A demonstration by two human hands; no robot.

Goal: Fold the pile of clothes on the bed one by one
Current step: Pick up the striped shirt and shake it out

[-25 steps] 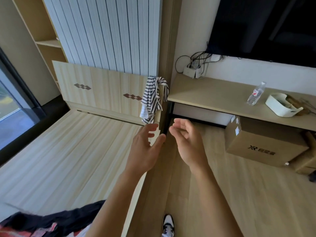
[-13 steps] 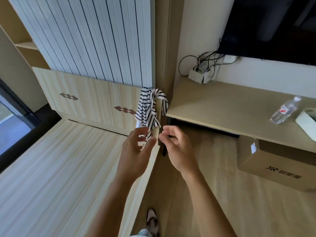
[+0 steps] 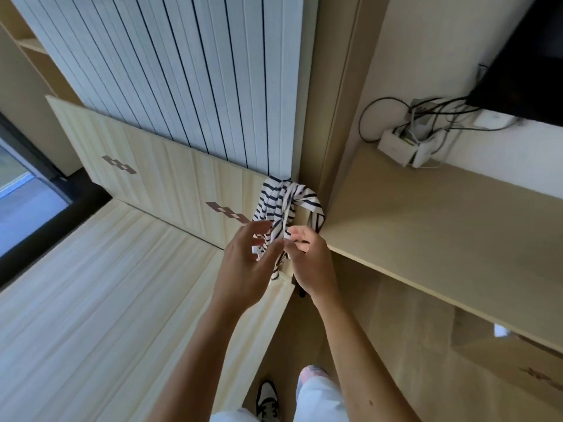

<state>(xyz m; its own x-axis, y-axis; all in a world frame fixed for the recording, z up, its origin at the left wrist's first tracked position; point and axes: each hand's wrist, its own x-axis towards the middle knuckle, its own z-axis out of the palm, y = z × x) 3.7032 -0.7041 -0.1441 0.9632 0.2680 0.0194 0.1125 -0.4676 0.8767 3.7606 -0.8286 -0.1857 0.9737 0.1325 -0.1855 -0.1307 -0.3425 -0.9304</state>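
Shirt (image 3: 285,205), one: soft cloth, white with dark stripes, bunched and draped over the corner of the pale wood headboard (image 3: 170,175). Hands, two: left hand (image 3: 245,266) with fingers spread loose at the shirt's lower folds; right hand (image 3: 309,261) curled beside them, grip on the cloth unclear.

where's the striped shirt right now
In the head view the striped shirt hangs draped over the right end of the headboard, beside the desk, with the left hand and right hand at its lower end.

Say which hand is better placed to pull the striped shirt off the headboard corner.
Probably the right hand: its curled fingers are at the hanging striped shirt, while the left hand is open, spread beside it.
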